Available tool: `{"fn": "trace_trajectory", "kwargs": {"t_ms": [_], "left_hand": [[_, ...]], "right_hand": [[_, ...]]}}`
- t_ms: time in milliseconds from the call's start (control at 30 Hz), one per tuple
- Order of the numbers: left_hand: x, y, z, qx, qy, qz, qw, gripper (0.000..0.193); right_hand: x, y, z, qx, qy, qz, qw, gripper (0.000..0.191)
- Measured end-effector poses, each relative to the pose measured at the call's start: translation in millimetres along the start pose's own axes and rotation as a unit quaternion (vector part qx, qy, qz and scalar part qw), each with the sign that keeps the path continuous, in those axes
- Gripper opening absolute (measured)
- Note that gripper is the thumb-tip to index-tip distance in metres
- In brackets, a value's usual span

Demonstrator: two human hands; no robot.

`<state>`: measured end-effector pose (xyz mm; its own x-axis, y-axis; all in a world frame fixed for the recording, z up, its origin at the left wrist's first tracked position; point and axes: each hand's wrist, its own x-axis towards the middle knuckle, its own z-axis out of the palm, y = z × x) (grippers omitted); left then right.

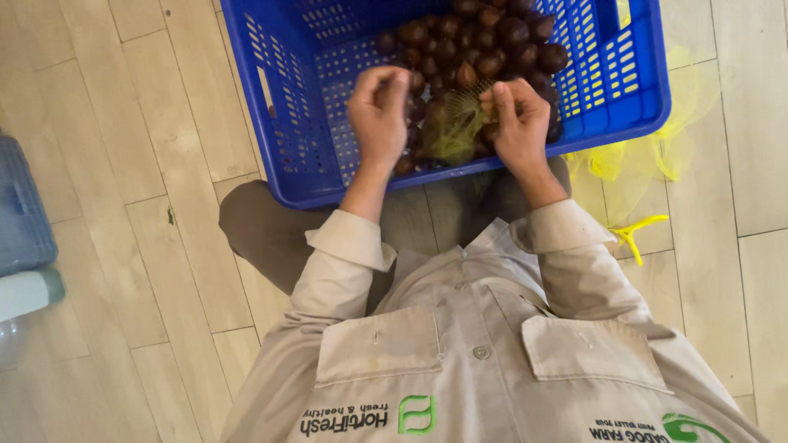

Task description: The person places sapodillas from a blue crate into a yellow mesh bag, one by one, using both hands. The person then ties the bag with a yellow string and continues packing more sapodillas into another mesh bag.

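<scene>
A blue perforated plastic crate (pixel 287 98) stands on the floor in front of my knees. A heap of dark brown chestnuts (pixel 484 41) fills its right half. My right hand (pixel 519 123) pinches the edge of a yellow mesh net bag (pixel 455 123) that lies over the chestnuts at the crate's near side. To the left of the bag, my left hand (pixel 379 115) has its fingers curled around one or more chestnuts, which they mostly hide.
Several loose yellow mesh bags (pixel 648 156) lie on the pale wooden floor right of the crate, with a yellow tie (pixel 636 231) near my right elbow. A grey-blue container (pixel 20 209) sits at the left edge. My beige work shirt fills the bottom.
</scene>
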<state>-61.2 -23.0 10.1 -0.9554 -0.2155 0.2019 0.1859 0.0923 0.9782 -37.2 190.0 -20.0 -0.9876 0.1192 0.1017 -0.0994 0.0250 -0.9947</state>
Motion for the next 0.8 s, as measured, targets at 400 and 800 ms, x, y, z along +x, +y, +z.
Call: {"fn": "trace_trajectory", "kwargs": {"t_ms": [400,800], "left_hand": [[23.8,5.5,25.3,0.337,-0.384,-0.423,0.748,0.028],[35.1,-18.3,11.8,0.401,-0.232,-0.123,0.877,0.004]], "right_hand": [[1.7,13.2,3.2,0.000,0.031,-0.025,0.999,0.031],[9.5,32.6,1.3,0.099,0.062,0.059,0.991,0.035]]}}
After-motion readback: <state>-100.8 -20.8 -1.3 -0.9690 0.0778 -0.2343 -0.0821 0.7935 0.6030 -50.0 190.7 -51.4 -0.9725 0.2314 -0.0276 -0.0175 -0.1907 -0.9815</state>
